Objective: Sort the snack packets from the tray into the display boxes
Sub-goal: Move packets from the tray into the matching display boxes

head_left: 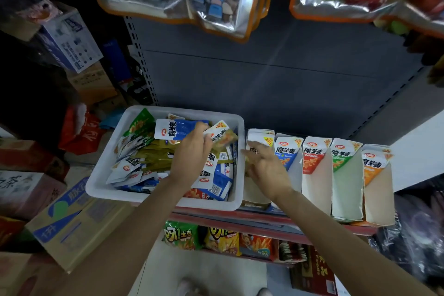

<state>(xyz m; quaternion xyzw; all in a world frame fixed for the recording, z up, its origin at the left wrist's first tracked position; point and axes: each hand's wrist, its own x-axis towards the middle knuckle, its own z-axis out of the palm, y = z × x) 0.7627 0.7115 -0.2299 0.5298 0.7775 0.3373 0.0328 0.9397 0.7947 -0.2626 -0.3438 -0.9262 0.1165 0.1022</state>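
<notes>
1. My left hand (192,151) is down in the white tray (165,202), fingers curled onto packets: it grips a blue packet (179,131) lifted above the heap, and a yellow-green packet (222,136) sits against the same fingers, though I cannot tell whether that one is truly held or only leaning there
2. My right hand (266,166) hovers with fingers spread and holds nothing, over the leftmost display box (258,190), close to its printed header
3. To do this step well, I think I should match colour to header: the blue packet belongs in the blue display box (287,154), second from the left, not the nearest one
4. I'd separate the two packets first, so only one colour travels
5. The rest of the snack packets (149,158) lie heaped in the tray, mixed blue, white, olive and red
6. Edges to mind: the tray's right wall stands just beside the first box, so I must lift clear over it
7. The box headers stand tall at the back; the open room is at the low front, so I'd drop in from above there
8. The shelf lip (240,217) is near, and the boxes overhang it slightly, so I'd avoid pushing them forward
</notes>
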